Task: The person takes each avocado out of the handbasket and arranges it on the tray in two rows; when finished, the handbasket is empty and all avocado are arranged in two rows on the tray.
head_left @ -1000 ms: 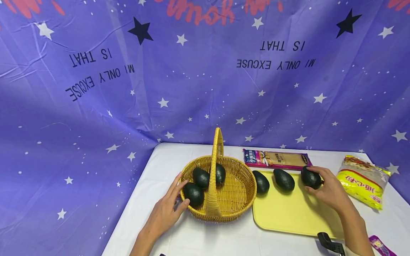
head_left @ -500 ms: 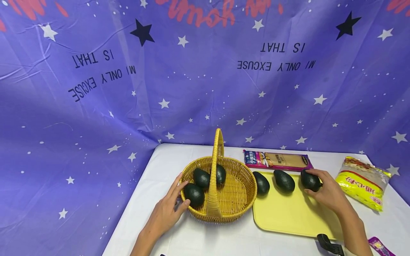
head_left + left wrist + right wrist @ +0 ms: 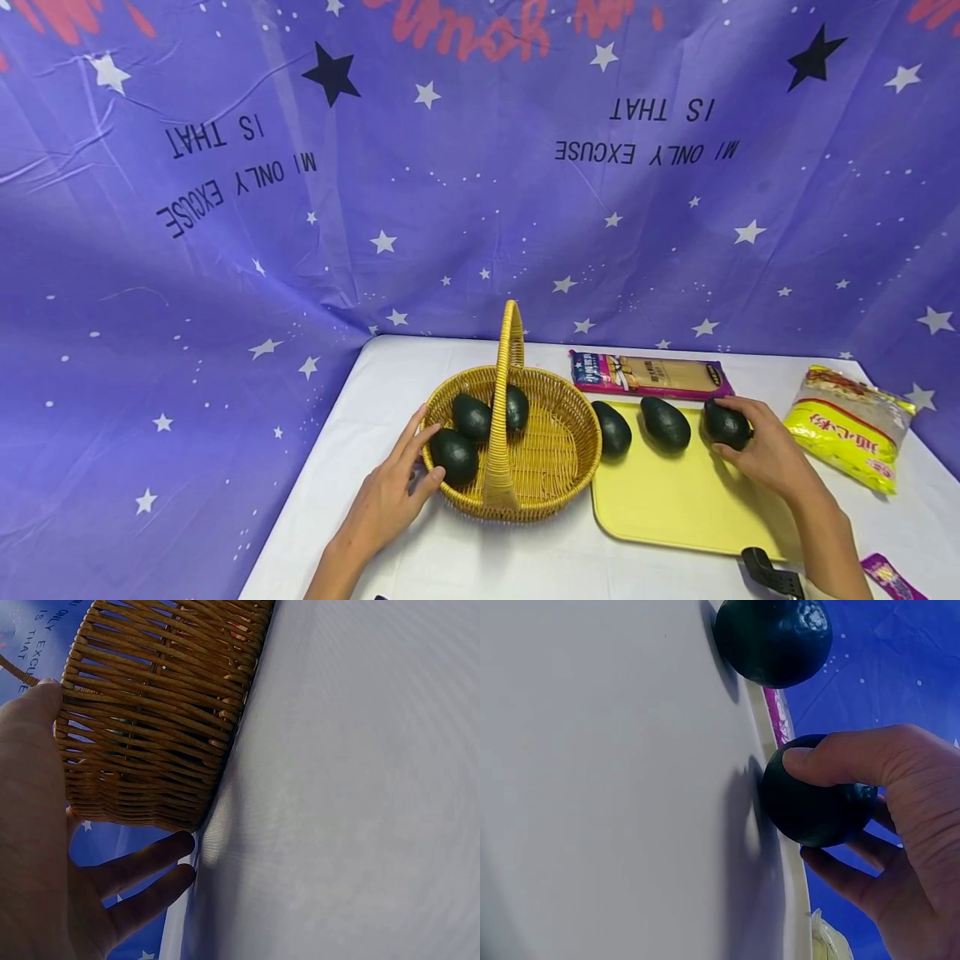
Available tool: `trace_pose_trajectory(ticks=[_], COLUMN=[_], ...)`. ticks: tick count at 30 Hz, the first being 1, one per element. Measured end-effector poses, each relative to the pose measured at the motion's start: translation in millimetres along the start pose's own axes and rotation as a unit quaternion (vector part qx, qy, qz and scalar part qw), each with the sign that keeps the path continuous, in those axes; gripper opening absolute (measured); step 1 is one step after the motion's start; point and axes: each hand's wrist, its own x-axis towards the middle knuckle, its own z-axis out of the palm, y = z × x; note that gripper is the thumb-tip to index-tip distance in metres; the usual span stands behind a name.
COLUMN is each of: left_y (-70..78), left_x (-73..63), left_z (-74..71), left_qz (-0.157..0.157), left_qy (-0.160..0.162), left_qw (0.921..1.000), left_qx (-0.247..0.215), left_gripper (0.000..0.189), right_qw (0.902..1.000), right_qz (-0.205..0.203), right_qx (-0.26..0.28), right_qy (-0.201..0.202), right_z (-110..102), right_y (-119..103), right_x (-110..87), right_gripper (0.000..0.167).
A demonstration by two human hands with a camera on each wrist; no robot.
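Observation:
My right hand (image 3: 768, 446) grips a dark green avocado (image 3: 725, 423) at the far right corner of the yellow tray (image 3: 675, 512). In the right wrist view the thumb lies across this avocado (image 3: 817, 814) and the fingers support its other side. Two more avocados, one in the middle (image 3: 665, 425) and one at the left (image 3: 612, 431), lie along the tray's far side. My left hand (image 3: 386, 496) rests against the left rim of a wicker basket (image 3: 551, 450), fingers spread. Three avocados (image 3: 453, 457) sit in the basket's left part, partly behind its tall handle (image 3: 500, 417).
Behind the tray lies a long noodle packet (image 3: 648, 374). A yellow food bag (image 3: 851, 429) stands to its right, and a small purple packet (image 3: 891, 577) is near the right front. A black bracket (image 3: 768, 573) shows by the right wrist. Purple star-printed cloth (image 3: 480, 208) hangs behind the table.
My right hand has shifted slightly left and nearer with its avocado, which has turned a little. The left hand and the basket stay put.

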Motion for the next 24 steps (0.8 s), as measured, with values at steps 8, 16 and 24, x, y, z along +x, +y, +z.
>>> trace_pose_trajectory(ticks=[8, 16, 24], left_y=[0.6, 0.4, 0.2], left_x=[-0.2, -0.6, -0.4], left_z=[-0.4, 0.3, -0.1], left_qz=[-0.002, -0.004, -0.001], left_qy=[-0.003, -0.004, -0.003], left_qw=[1.0000, 1.0000, 1.0000], left_qx=[-0.001, -0.002, -0.002], left_gripper=[0.062, 0.062, 0.062], right_qw=[1.0000, 0.9999, 0.9999], right_qz=[-0.003, 0.004, -0.001], right_qx=[0.000, -0.009, -0.004], right_qy=[-0.003, -0.011, -0.011], right_z=[-1.1, -0.3, -2.0], right_y=[-2.9, -7.1, -10.5], right_x=[0.5, 1.6, 3.9], right_gripper=[0.078, 0.078, 0.078])
